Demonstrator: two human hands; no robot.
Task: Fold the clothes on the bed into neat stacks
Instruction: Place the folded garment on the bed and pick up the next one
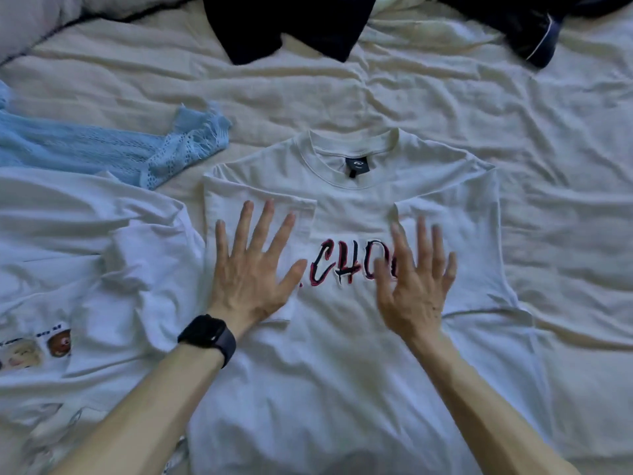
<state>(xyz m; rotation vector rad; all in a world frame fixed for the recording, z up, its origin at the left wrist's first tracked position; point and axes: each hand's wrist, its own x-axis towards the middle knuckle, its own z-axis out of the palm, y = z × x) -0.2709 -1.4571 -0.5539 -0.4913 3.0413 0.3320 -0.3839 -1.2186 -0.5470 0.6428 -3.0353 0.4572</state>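
Observation:
A white T-shirt [346,354] with red and black lettering lies face up in the middle of the bed, collar away from me. Both its sleeves are folded inward over the chest. My left hand [253,265], with a black watch on the wrist, lies flat with fingers spread on the folded left sleeve. My right hand [416,279] is spread open over the right end of the lettering, slightly blurred, at or just above the cloth. Neither hand grips anything.
Another white T-shirt [85,275] with small printed pictures lies crumpled at the left. A light blue knit garment [102,149] lies behind it. Two dark garments [291,25] [527,25] lie at the far edge. The cream bed sheet [548,166] is wrinkled.

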